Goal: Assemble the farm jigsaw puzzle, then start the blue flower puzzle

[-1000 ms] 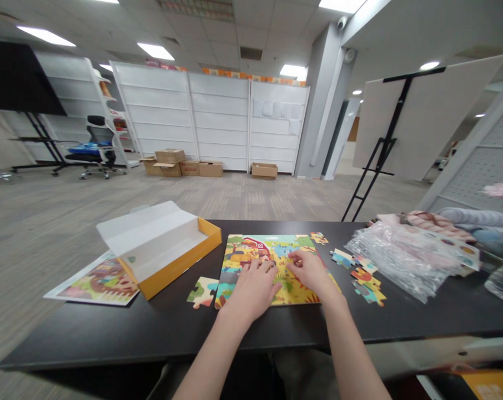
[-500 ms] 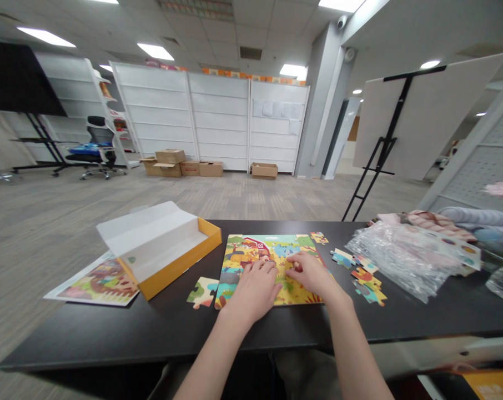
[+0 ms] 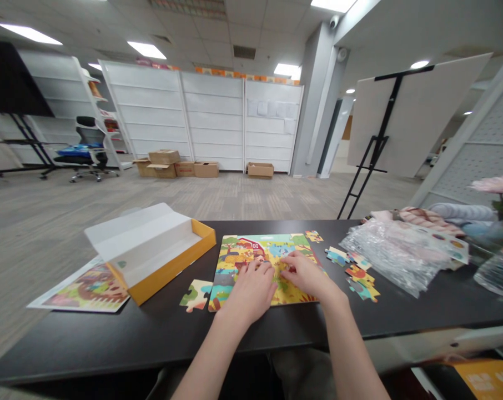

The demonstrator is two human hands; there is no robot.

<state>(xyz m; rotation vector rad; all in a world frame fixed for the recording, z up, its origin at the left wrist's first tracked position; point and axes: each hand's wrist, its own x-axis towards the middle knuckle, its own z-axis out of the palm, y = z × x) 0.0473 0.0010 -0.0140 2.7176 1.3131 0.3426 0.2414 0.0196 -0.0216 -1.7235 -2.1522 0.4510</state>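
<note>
A colourful farm-scene jigsaw puzzle (image 3: 230, 261), with a red barn and animals, lies on the black table in front of me. My left hand (image 3: 255, 283) rests palm down across its middle, fingers stretched out over the pieces. From the right, my right hand (image 3: 303, 273) reaches onto the puzzle, thumb and forefinger bent together at a yellow puzzle piece; its outline is hard to make out. Joined loose pieces (image 3: 196, 294) lie beside the puzzle's left edge. More loose pieces (image 3: 362, 275) are off to the right, and a small one (image 3: 313, 236) lies at the far right corner.
An open yellow box (image 3: 172, 266) with a white lid stands left, beside a printed picture sheet (image 3: 85, 289). Crumpled clear plastic (image 3: 395, 253) and folded cloths (image 3: 432, 219) lie right, near a glass vase (image 3: 499, 272) with a pink flower. The table's front edge is close to me.
The whole view has shifted slightly, so things on the table appear a little further left. Both hands keep nearly the same places on the puzzle.
</note>
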